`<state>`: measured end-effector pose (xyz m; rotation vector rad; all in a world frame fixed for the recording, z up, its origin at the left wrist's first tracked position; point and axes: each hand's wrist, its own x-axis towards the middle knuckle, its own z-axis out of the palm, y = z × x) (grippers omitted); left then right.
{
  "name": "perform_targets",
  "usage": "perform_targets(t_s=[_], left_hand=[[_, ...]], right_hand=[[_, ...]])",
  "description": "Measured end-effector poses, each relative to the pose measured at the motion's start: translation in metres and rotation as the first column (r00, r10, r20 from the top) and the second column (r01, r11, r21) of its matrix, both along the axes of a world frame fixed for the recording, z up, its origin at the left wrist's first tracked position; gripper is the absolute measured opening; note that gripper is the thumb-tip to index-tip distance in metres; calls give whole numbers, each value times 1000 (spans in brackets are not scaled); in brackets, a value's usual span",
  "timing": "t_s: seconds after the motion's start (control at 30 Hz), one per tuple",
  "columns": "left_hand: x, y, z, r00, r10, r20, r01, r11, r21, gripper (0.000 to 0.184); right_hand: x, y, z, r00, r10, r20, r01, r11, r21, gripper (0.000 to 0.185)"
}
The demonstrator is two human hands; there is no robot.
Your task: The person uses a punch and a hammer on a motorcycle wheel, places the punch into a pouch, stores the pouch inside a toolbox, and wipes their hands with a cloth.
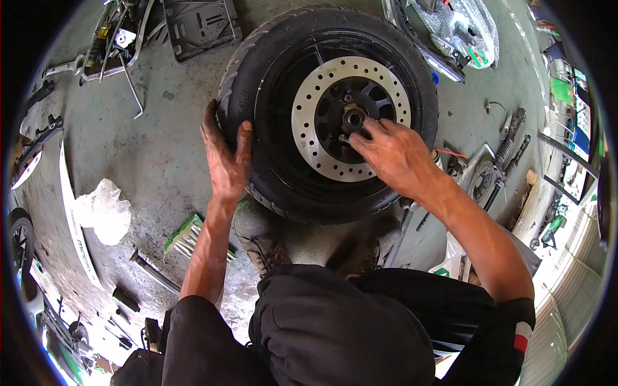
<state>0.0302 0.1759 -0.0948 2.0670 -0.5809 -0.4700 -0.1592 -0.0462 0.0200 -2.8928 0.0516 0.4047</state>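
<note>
A motorcycle wheel (270, 151) with a black tyre lies flat in front of my feet, its drilled silver brake disc (306, 122) facing up. My left hand (226, 154) grips the tyre's left edge, thumb over the sidewall and fingers along the tread. Over the centre, my right hand (393, 151) has its fingers drawn together beside the round hub collar (353, 118). The right thumb tip is close to a small bolt (344, 137) on the disc mount. Whatever those fingertips pinch is hidden by the hand.
A black plastic tray (201, 29) and a frame with tools (116, 42) lie at upper left. Bubble-wrapped parts (460, 32) sit upper right, with shock absorbers (505, 154) below. Clear plastic (104, 211), a long white strip (74, 212) and a pack of metal rods (188, 239) lie left.
</note>
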Motion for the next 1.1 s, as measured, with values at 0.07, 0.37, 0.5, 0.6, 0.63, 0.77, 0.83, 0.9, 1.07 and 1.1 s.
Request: perform_targets(t_s=[0.07, 0.37, 0.5, 0.6, 0.63, 0.77, 0.83, 0.9, 1.07, 1.1], left_hand=[[0, 0, 0, 1000, 1, 4, -1, 1000, 3, 74], [-1, -1, 3, 1000, 9, -18, -9, 1000, -9, 73], [-1, -1, -1, 1000, -1, -4, 1, 1000, -11, 74], [-2, 0, 6, 966, -13, 257, 18, 1000, -17, 69], [-5, -3, 12, 925, -16, 378, 26, 999, -22, 66], [-38, 1, 61, 930, -303, 207, 321, 945, -60, 30], [-65, -3, 71, 874, -484, 39, 484, 875, -8, 24], [-88, -4, 71, 730, -511, -454, 568, 823, -13, 40], [-104, -11, 59, 130, -166, -978, 189, 972, -140, 43], [-102, -12, 64, 142, -155, -978, 169, 977, -130, 42]], right_hand=[[7, 1, 7, 999, 25, -48, -26, 999, -28, 29], [11, 13, 2, 988, -139, -67, 142, 989, 50, 19], [13, 34, -5, 702, -622, -347, 712, 610, 347, 16], [13, 43, -10, 409, -730, -548, 873, 138, 468, 17], [8, 46, -16, 435, -777, -456, 849, 184, 496, 17], [12, 48, -4, 600, -770, -218, 749, 444, 491, 18], [7, 42, -14, 720, -674, -164, 646, 564, 514, 19], [6, 38, -18, 800, -592, -101, 553, 662, 505, 19], [4, 27, -13, 910, -415, 19, 366, 823, 435, 17], [4, 26, -9, 945, -323, 54, 282, 885, 371, 18]])
